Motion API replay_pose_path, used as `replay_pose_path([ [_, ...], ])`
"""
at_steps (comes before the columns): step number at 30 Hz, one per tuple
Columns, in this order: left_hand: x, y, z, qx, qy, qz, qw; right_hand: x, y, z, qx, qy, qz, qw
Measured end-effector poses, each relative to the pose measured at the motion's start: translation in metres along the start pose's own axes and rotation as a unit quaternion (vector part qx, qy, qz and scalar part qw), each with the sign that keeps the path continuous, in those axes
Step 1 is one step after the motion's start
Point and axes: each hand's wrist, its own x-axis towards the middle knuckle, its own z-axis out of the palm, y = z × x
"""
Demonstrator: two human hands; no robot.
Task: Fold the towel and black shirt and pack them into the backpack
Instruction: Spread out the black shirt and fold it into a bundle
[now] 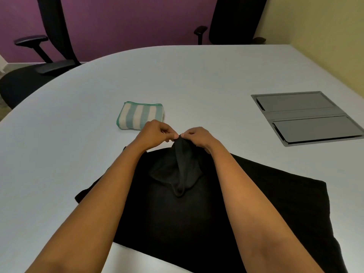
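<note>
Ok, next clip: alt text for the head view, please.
Both hands, left hand and right hand, pinch a raised bunch of the black shirt spread on a white table. A folded striped towel lies just beyond, left; a grey panel sits right. No backpack shows.

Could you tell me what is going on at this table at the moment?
A person is folding a black shirt spread on the white table. The left hand and right hand meet at the shirt's far edge, each pinching the fabric and lifting it into a small peak. The striped towel already lies folded just beyond the hands. No backpack is in view, so nothing looks packed yet.
</note>
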Motion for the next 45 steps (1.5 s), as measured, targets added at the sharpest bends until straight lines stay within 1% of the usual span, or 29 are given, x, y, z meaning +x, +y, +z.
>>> replay_pose_path([
  [2, 0.0, 0.0, -0.008, -0.049, -0.029, -0.034, 0.998, -0.005, -0.004, 0.001, 0.014, 0.031, -0.052, 0.998],
  [3, 0.002, -0.002, -0.01, -0.048, -0.025, -0.06, 0.997, -0.009, -0.006, 0.003, 0.015, 0.037, -0.077, 0.996],
  [5, 0.009, -0.004, -0.009, 0.005, -0.026, -0.121, 0.992, -0.014, -0.008, 0.005, 0.025, 0.039, -0.109, 0.993],
  [7, 0.011, -0.003, -0.002, 0.046, -0.084, -0.19, 0.977, -0.02, -0.006, 0.005, 0.04, 0.042, -0.13, 0.99],
  [11, 0.006, 0.003, 0.01, 0.101, -0.215, -0.298, 0.924, -0.033, 0.001, 0.001, 0.099, 0.03, -0.15, 0.983],
  [13, 0.005, 0.006, 0.012, 0.131, -0.264, -0.319, 0.901, -0.037, 0.004, 0.0, 0.113, 0.03, -0.154, 0.981],
  [15, 0.006, 0.008, 0.014, 0.145, -0.294, -0.326, 0.887, -0.039, 0.007, 0.0, 0.126, 0.038, -0.157, 0.979],
  [18, 0.007, 0.01, 0.017, 0.137, -0.297, -0.326, 0.887, -0.04, 0.014, 0.004, 0.148, 0.066, -0.155, 0.974],
  [20, 0.006, 0.008, 0.019, 0.129, -0.282, -0.322, 0.895, -0.041, 0.019, 0.01, 0.15, 0.078, -0.157, 0.973],
  [23, 0.007, -0.001, 0.024, 0.08, -0.26, -0.34, 0.9, -0.044, 0.025, 0.022, 0.158, 0.09, -0.17, 0.969],
  [24, 0.007, -0.002, 0.027, 0.078, -0.253, -0.339, 0.903, -0.045, 0.028, 0.028, 0.175, 0.118, -0.169, 0.963],
  [25, 0.007, -0.005, 0.029, 0.088, -0.239, -0.329, 0.909, -0.046, 0.033, 0.033, 0.202, 0.165, -0.159, 0.952],
  [27, 0.005, -0.007, 0.032, 0.113, -0.204, -0.302, 0.924, -0.048, 0.049, 0.043, 0.247, 0.279, -0.114, 0.921],
  [28, 0.003, -0.008, 0.033, 0.122, -0.187, -0.29, 0.93, -0.05, 0.06, 0.049, 0.238, 0.319, -0.089, 0.913],
  [29, 0.002, -0.009, 0.034, 0.128, -0.174, -0.28, 0.936, -0.053, 0.072, 0.054, 0.193, 0.345, -0.069, 0.916],
  [30, 0.0, -0.009, 0.034, 0.133, -0.16, -0.273, 0.939, -0.056, 0.084, 0.06, 0.126, 0.357, -0.054, 0.924],
  [32, -0.001, -0.008, 0.033, 0.134, -0.134, -0.265, 0.946, -0.064, 0.103, 0.071, 0.0, 0.347, -0.039, 0.937],
  [34, 0.0, -0.005, 0.029, 0.12, -0.094, -0.25, 0.956, -0.071, 0.114, 0.079, -0.108, 0.298, -0.032, 0.948],
  [36, 0.001, -0.004, 0.022, 0.106, -0.047, -0.225, 0.968, -0.073, 0.118, 0.084, -0.21, 0.25, -0.036, 0.945],
  [37, 0.001, -0.004, 0.018, 0.103, -0.005, -0.206, 0.973, -0.073, 0.118, 0.084, -0.241, 0.237, -0.036, 0.941],
  [39, 0.001, 0.001, 0.009, 0.1, 0.125, -0.152, 0.975, -0.074, 0.119, 0.085, -0.275, 0.224, -0.032, 0.934],
  [40, 0.001, 0.005, 0.003, 0.097, 0.198, -0.113, 0.969, -0.075, 0.119, 0.084, -0.284, 0.219, -0.029, 0.933],
  [41, 0.004, 0.007, -0.003, 0.079, 0.254, -0.072, 0.961, -0.075, 0.118, 0.084, -0.292, 0.216, -0.029, 0.931],
  [42, 0.008, 0.009, -0.008, 0.036, 0.288, -0.039, 0.956, -0.074, 0.119, 0.084, -0.299, 0.212, -0.028, 0.93],
  [43, 0.013, 0.009, -0.013, -0.018, 0.301, -0.016, 0.953, -0.073, 0.119, 0.085, -0.304, 0.208, -0.026, 0.929],
  [45, 0.023, 0.009, -0.018, -0.122, 0.285, -0.008, 0.951, -0.071, 0.118, 0.085, -0.304, 0.202, -0.022, 0.931],
])
